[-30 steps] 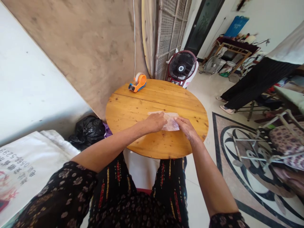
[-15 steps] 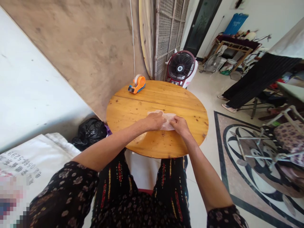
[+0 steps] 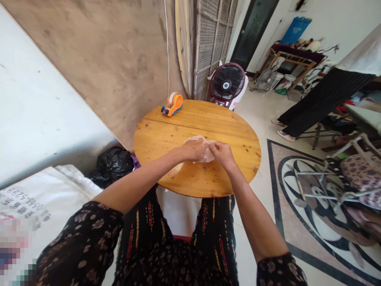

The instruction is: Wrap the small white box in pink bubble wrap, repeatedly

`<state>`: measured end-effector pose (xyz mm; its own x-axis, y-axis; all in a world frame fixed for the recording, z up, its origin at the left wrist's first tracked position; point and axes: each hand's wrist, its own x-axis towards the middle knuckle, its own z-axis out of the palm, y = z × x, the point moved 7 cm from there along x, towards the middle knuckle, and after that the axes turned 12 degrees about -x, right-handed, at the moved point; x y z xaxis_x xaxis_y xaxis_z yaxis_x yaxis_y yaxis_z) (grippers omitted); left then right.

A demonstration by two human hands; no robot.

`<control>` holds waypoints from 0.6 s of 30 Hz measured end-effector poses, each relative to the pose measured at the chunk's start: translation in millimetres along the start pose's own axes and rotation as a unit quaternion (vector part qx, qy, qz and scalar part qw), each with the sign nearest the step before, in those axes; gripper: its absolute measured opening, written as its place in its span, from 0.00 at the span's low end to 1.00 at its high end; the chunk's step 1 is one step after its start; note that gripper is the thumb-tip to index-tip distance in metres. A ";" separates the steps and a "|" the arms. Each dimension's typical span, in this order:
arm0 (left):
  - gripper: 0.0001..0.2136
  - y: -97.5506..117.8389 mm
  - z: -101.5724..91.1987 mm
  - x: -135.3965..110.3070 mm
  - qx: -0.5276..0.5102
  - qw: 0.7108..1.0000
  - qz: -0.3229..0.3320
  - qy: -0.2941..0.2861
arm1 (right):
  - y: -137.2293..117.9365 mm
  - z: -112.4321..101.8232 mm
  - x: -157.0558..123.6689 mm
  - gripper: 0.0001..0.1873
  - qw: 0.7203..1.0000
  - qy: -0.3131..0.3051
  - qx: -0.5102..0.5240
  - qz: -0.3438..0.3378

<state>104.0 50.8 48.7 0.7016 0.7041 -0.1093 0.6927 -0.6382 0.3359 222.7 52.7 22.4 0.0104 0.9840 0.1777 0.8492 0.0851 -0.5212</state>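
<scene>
A clear plastic bag with something pale inside lies near the middle of a round wooden table. My left hand presses down on the bag's left part with fingers curled over it. Just to the right, my right hand pinches the bag's right end and has it folded in toward the left hand. The two hands nearly touch. Most of the bag is hidden under them.
An orange tape dispenser sits at the table's far left edge. A red fan stands on the floor behind the table. A black rubbish bag and a white sack lie at left. Another person's legs stand at right, by folding metal frames.
My right hand has moved left, folding the bag's right end over toward my left hand. The bag now shows much shorter. My left hand stayed in place.
</scene>
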 end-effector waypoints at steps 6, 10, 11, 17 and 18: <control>0.24 -13.0 2.3 -6.7 -0.066 0.995 0.027 0.070 | -6.6 7.0 -1.0 0.15 0.995 -0.024 0.101 -0.010; 0.23 -17.7 5.8 -14.1 -0.106 0.987 0.027 0.121 | -15.1 12.8 0.1 0.18 0.993 -0.048 0.102 -0.034; 0.24 -17.6 6.4 -16.0 -0.112 0.984 0.026 0.133 | -16.7 14.1 0.7 0.19 0.993 -0.054 0.099 -0.039; 0.28 -17.8 15.3 -24.1 -0.127 0.973 0.017 0.192 | -26.9 12.6 2.2 0.17 0.992 -0.090 0.062 -0.059; 0.28 -18.4 17.3 -25.3 -0.129 0.970 0.019 0.203 | -29.1 11.3 1.2 0.16 0.991 -0.101 0.061 -0.063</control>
<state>76.3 39.3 29.1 0.5656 0.7797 0.2685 0.5654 -0.6037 0.5619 192.1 53.1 28.4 -0.2078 0.9745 0.0842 0.7668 0.2158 -0.6045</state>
